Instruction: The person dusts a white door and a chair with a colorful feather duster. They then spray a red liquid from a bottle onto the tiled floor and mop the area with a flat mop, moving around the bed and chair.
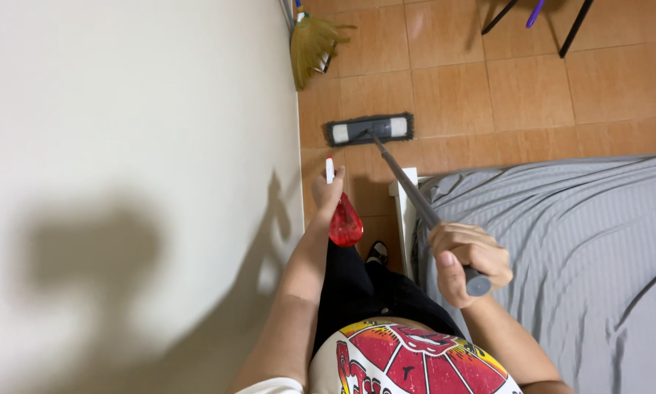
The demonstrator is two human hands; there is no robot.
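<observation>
My right hand (468,261) grips the grey handle of a flat mop (423,204) near its top end. The mop's grey pad (369,129) lies flat on the orange tiled floor ahead, close to the wall. My left hand (328,188) holds a spray bottle (344,221) with a white nozzle and red liquid, pointed down toward the floor beside the wall. I stand in the narrow gap between the wall and the bed.
A cream wall (123,182) fills the left side. A bed with a grey striped sheet (561,241) and white frame corner (403,197) lies to the right. A straw broom (312,44) leans at the wall's far end. Black chair legs (572,29) stand at the top right.
</observation>
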